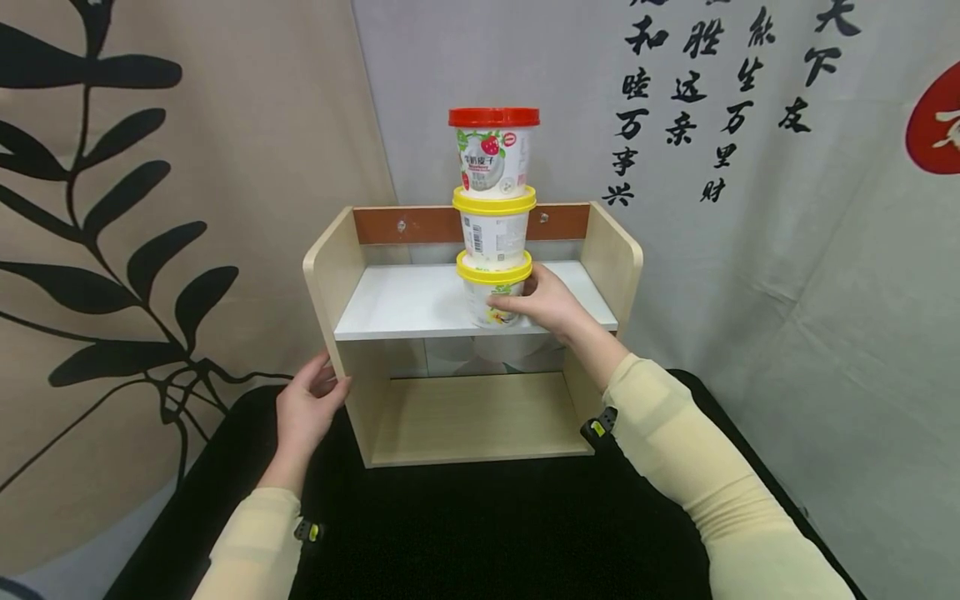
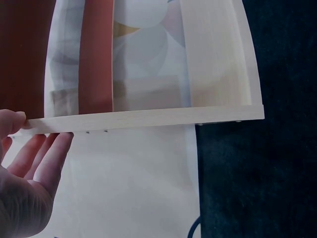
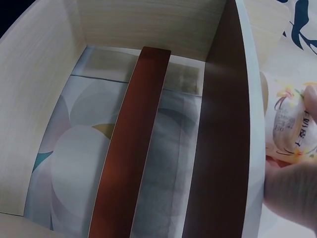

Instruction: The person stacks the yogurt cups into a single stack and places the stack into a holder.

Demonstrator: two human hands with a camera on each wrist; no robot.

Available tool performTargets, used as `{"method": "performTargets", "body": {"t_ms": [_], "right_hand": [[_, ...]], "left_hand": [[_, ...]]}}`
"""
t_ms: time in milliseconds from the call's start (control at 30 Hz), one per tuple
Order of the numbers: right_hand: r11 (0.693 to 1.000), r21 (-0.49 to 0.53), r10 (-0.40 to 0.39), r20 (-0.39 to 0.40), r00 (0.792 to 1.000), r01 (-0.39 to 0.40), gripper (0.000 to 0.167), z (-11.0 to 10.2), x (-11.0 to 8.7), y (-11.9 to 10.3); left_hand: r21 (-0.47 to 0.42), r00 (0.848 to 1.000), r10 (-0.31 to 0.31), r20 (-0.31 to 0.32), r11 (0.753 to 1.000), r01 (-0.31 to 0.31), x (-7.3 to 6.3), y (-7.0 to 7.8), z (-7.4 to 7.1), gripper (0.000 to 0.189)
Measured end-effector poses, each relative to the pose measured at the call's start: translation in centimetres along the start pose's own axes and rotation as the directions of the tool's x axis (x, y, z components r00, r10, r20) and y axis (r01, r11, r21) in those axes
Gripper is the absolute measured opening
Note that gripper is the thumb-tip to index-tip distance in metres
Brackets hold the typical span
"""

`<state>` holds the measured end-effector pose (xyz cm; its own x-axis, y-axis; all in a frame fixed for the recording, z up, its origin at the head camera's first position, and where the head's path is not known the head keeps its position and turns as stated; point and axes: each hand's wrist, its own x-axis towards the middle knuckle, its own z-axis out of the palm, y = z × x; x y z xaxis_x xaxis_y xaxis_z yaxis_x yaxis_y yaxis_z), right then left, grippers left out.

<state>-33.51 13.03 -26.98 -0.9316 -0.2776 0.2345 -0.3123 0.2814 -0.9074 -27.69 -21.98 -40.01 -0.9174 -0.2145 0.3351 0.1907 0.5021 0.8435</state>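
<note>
Three ice-cream-style tubs are stacked on the white upper board (image 1: 397, 304) of a small wooden shelf (image 1: 352, 417). The bottom tub (image 1: 480, 302) has a yellow lid, and my right hand (image 1: 555, 307) grips it from the right, thumb across its front. The middle tub (image 1: 491, 237), also yellow-lidded, stands on it with a barcode facing me. On top is a red-lidded tub (image 1: 491, 162) with a strawberry print. My left hand (image 1: 306, 412) holds the front edge of the left side panel (image 2: 148, 118), thumb on one face and fingers on the other.
The shelf stands on a black-covered table (image 1: 480, 533). A brown rail (image 1: 420, 225) runs across its upper back, and below the board is an open lower compartment (image 1: 480, 417). Behind hang a beige cloth with plant print and a pale cloth (image 1: 697, 275) with black characters.
</note>
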Motion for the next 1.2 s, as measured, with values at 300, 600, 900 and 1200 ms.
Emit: {"method": "performTargets", "body": {"t_ms": [300, 600, 900, 1200], "right_hand": [[1.0, -0.018, 0.014, 0.004, 1.0, -0.014, 0.068, 0.1, 0.5, -0.1], [0.998, -0.022, 0.062, -0.001, 0.998, -0.062, 0.068, 0.1, 1.2, -0.6], [0.989, -0.047, 0.141, -0.019, 0.99, -0.142, 0.071, 0.0, 2.1, -0.7], [0.98, -0.078, 0.182, -0.03, 0.983, -0.183, 0.076, -0.1, 2.9, -0.8]], "left_hand": [[-0.002, 1.0, -0.013, 0.01, 1.0, 0.013, 0.0, 0.1, 0.0, 0.056], [-0.008, 1.0, -0.01, 0.008, 1.0, 0.01, -0.1, 0.1, -0.1, 0.056], [-0.01, 1.0, -0.016, 0.008, 1.0, 0.016, -0.1, 0.2, -0.1, 0.057], [-0.003, 1.0, -0.007, 0.0, 1.0, 0.007, -0.1, 0.2, -0.1, 0.056]]}}
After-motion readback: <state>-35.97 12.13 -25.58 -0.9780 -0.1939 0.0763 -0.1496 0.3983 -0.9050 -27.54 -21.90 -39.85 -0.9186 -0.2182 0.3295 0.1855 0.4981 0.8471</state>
